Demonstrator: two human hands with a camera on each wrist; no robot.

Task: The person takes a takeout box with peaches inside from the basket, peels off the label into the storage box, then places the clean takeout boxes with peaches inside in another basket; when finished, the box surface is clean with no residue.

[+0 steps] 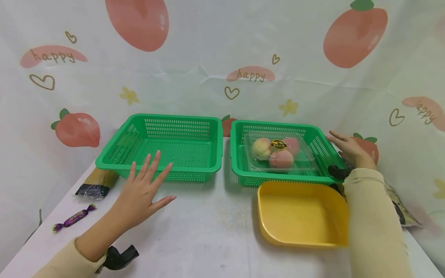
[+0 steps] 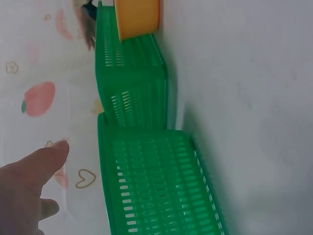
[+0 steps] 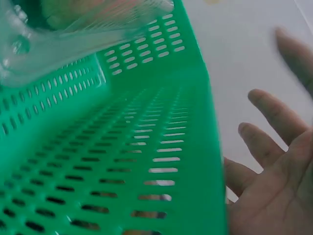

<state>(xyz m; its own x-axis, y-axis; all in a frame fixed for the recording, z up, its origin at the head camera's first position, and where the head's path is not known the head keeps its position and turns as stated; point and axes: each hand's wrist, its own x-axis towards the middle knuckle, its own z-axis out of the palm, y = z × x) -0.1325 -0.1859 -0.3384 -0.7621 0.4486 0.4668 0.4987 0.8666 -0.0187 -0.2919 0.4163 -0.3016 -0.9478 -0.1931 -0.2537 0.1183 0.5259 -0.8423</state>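
A person's right hand (image 1: 349, 148), fingers spread and holding nothing, is hovering just beside the right green basket (image 1: 240, 162) containing a clear peach box (image 1: 278, 151), while the left hand (image 1: 142, 189), likewise splayed, is hovering left of it; a careless nudge could shove the basket askew.

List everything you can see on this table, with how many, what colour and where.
Green slotted plastic baskets: two, side by side at the back; left one empty, right one loaded.
Clear plastic clamshell box of peaches: one, pink-yellow fruit, inside the right basket.
Yellow plastic tray: one, in front of the right basket.
Purple wrapped candy: one, near left edge.
Black-and-tan packet: one, left of the left basket.
Patterned bag: one, far right, partly hidden.
Left hand: open, before the left basket.
Right hand: open, beside the right basket.
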